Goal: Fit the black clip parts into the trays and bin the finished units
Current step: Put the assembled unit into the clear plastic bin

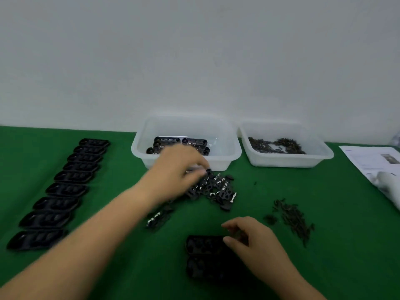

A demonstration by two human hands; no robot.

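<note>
Nearest, lower centre, two black trays lay on green cloth under the curled, blurred right hand; its grip was unclear. Left hand pinched a clip from the centre pile; bins stood against a white wall.

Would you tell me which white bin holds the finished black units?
The left white bin, behind the left hand; the right bin holds only small loose pieces.

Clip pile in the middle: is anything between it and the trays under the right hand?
Nothing visible. Bare green cloth lies between the clip pile, where the left hand is reaching, and the two black trays. The right hand covers the near tray's right end.
</note>
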